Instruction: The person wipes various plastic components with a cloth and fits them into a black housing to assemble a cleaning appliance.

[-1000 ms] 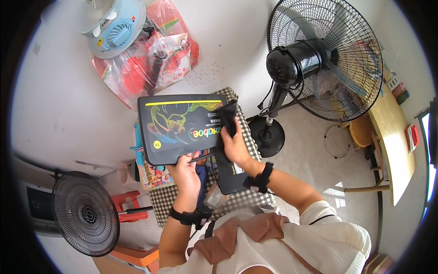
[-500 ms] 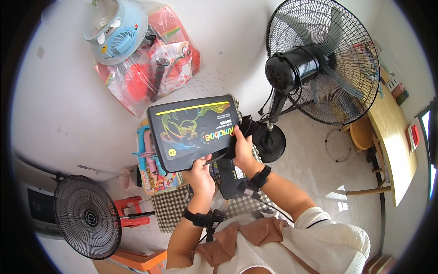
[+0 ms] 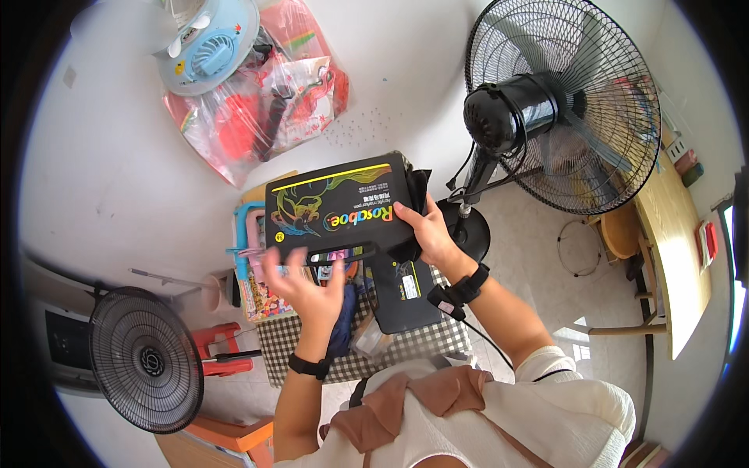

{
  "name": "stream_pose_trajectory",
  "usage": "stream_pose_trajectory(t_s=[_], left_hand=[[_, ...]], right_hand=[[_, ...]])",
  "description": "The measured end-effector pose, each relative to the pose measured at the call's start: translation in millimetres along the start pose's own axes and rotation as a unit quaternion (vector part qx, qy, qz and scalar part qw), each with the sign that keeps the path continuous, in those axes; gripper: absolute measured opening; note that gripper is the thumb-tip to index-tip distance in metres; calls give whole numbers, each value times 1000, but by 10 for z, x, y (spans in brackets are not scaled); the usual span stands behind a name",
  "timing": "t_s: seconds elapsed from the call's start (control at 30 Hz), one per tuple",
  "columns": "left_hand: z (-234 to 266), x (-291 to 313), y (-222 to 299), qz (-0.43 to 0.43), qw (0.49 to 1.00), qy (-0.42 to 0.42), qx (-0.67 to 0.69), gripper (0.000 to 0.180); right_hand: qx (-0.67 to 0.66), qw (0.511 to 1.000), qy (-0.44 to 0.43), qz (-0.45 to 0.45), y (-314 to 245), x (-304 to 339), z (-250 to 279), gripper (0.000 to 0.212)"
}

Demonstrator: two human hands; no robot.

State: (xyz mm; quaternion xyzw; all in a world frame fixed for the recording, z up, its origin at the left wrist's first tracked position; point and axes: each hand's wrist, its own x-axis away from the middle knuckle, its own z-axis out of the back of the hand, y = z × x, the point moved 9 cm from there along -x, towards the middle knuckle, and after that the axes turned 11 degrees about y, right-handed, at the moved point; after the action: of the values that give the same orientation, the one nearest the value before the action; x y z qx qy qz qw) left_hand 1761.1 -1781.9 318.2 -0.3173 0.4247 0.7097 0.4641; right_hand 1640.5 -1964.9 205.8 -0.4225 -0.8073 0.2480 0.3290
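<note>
A flat black marker pen case (image 3: pixel 337 207) with a colourful print is held tilted over a checkered cloth (image 3: pixel 275 347). My right hand (image 3: pixel 431 234) grips its right edge, thumb on top. Beside the case's near left corner is my left hand (image 3: pixel 308 292), fingers spread and slightly blurred, holding nothing. Between the hands, a black handle shows along the case's near edge. Below it on the table lie a second black case (image 3: pixel 406 304) with a white label, dark blue fabric (image 3: pixel 342 324) and a clear plastic box (image 3: pixel 370 341).
A large black fan (image 3: pixel 515 113) stands at the right, a smaller one (image 3: pixel 148 359) at the lower left. Against the far wall sits a filled clear bag (image 3: pixel 250 129) beside a light blue appliance (image 3: pixel 209 58). Blue and pink handles (image 3: pixel 248 234) lie left of the case.
My left hand has let go of the case's near edge and moved left, its fingers opening. The case has lowered slightly, still in my right hand.
</note>
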Motion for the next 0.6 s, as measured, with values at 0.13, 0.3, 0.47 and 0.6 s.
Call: stream_pose_trajectory(t_s=[0.13, 0.3, 0.47, 0.6], left_hand=[[-308, 87, 330, -131, 963, -225, -68, 18], [-462, 199, 194, -114, 961, -251, 14, 16], [-603, 190, -277, 337, 899, -248, 128, 25], [-748, 354, 12, 364, 862, -239, 262, 25]], right_hand=[[29, 999, -7, -15, -37, 40, -50, 45], [48, 998, 26, -35, -46, 43, 2, 35], [290, 955, 8, 51, -141, -129, 77, 50], [471, 831, -13, 296, -228, 18, -187, 56]])
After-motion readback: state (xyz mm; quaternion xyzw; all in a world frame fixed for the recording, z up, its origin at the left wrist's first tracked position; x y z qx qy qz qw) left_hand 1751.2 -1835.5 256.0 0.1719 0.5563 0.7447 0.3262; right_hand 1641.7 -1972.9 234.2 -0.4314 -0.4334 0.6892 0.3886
